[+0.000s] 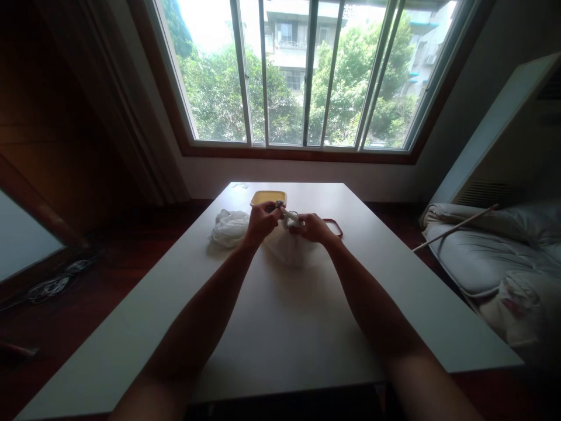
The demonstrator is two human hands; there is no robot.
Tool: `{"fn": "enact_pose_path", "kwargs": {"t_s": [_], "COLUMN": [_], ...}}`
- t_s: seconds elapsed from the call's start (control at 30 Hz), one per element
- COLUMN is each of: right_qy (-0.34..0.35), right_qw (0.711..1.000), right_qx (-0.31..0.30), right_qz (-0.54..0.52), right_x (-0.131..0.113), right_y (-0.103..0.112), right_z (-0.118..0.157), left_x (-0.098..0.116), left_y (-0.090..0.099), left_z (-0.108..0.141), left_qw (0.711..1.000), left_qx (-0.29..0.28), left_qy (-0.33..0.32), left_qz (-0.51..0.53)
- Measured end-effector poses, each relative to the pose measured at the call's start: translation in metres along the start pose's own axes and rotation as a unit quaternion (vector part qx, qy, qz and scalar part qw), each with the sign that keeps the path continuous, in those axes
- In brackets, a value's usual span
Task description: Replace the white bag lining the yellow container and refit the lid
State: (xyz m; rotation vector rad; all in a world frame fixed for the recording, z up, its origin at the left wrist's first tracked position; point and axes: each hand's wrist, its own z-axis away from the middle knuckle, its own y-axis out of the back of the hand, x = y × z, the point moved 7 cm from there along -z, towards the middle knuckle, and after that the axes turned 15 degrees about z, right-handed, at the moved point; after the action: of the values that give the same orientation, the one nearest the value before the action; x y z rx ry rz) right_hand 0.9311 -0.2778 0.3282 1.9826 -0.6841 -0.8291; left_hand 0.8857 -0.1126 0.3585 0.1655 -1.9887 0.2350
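Both hands meet above the far half of the white table. My left hand (pixel 262 221) is closed, its fingertips pinching a small greyish end by the thumb. From there a pale twisted strip runs across to my right hand (pixel 312 227), which is closed around it. Below the hands a thin translucent plastic bag (pixel 289 248) spreads over the tabletop, and the strip looks like its gathered top. Just behind my left hand stands a yellow container (pixel 268 197) with a pale rim. A crumpled white plastic bag (pixel 228 227) lies left of my left hand.
Beyond my right hand, a red-rimmed lid or frame (pixel 336 228) lies on the table (pixel 280 339). A cushioned seat (pixel 495 251) with a thin stick (pixel 456 227) across it stands at the right. Coiled cables (pixel 50 286) lie on the left floor. A window (pixel 307 76) is ahead.
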Motion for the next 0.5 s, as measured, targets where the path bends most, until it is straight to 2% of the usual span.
{"fn": "enact_pose_path", "kwargs": {"t_s": [0.2, 0.37, 0.5], "right_qy": [-0.011, -0.018, -0.052], "right_qw": [1.0, 0.998, 0.997], "right_qx": [0.023, 0.039, 0.044], "right_qz": [-0.008, -0.039, -0.023], "right_x": [0.007, 0.016, 0.027], "right_y": [0.021, 0.037, 0.052], "right_z": [-0.002, -0.001, 0.001], "left_x": [0.002, 0.004, 0.003], "left_y": [0.004, 0.002, 0.001], "left_z": [-0.001, -0.002, -0.003], "left_qw": [0.999, 0.998, 0.999], "left_qx": [0.037, 0.044, 0.03], "left_qy": [-0.026, -0.035, -0.028], "left_qz": [0.023, 0.024, 0.032]}}
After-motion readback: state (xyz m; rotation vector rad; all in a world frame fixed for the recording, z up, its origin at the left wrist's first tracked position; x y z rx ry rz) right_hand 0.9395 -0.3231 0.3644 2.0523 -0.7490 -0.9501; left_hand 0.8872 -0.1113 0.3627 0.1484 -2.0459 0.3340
